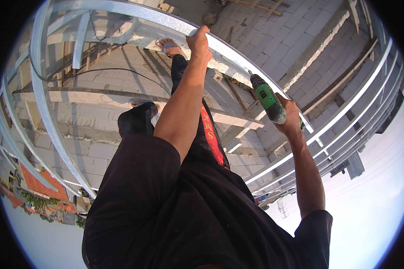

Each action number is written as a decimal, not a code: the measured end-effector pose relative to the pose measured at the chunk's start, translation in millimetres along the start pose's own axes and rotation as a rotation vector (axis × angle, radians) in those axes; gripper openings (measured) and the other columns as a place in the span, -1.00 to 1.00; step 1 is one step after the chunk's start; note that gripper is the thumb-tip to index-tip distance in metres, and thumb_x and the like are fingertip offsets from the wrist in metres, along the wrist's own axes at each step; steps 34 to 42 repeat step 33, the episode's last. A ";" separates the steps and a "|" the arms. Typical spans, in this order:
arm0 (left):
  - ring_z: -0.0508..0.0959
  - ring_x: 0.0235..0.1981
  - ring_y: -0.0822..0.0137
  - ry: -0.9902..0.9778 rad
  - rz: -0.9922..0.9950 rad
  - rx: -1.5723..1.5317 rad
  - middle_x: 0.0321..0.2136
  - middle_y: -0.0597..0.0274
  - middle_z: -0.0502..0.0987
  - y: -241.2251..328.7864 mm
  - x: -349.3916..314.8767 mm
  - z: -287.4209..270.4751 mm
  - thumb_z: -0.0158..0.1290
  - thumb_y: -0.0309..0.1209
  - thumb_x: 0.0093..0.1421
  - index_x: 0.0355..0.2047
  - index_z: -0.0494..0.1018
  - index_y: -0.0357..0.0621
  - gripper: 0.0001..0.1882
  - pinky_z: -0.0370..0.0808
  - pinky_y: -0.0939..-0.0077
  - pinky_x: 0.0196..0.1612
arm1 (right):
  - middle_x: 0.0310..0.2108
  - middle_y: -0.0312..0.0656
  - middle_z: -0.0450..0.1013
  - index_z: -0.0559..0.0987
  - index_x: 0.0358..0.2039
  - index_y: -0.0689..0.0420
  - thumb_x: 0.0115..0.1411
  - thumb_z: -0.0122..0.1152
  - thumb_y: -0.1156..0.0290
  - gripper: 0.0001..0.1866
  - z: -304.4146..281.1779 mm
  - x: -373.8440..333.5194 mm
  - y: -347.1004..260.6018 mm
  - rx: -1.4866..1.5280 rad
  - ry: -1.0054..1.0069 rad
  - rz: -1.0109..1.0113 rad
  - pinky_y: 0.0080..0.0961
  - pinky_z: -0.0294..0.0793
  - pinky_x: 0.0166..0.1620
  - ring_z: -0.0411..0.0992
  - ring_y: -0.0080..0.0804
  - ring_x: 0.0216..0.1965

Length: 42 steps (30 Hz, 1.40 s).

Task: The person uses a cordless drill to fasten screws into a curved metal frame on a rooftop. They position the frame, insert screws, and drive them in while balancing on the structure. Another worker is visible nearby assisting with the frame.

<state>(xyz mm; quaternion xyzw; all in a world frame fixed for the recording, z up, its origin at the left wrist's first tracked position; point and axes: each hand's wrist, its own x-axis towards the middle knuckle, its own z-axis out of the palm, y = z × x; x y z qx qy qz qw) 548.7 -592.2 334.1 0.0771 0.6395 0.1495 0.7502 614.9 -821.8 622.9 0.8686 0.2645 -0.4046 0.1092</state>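
Note:
My left hand [199, 44] is closed around a shiny metal channel beam [166, 22] that crosses the upper part of the head view and slopes down to the right. A green and black cordless drill [268, 99] is gripped in my right hand [290, 115]. The drill points up and left, its tip close beside the same beam; whether it touches cannot be told. The drill's handle is mostly hidden behind my fingers.
One sandalled foot [168, 45] rests on a rough concrete ledge; the other is by a wooden plank [90, 96]. More metal members [49, 107] rise at left, with a black cable [107, 69] looping past. Pale block walls [278, 36] and a long drop lie below.

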 end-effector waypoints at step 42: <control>0.36 -0.41 0.36 -0.034 0.070 0.020 -0.45 0.33 0.43 0.1 -3.7 -5.2 0.30 -0.40 -0.04 -0.44 0.46 -0.20 -0.76 0.33 0.15 -0.34 | -0.42 0.09 0.59 0.60 -0.20 0.02 0.08 0.35 0.18 -0.69 -34.3 10.7 -12.4 0.017 -0.124 -0.039 -0.01 0.57 -0.20 0.58 0.19 -0.27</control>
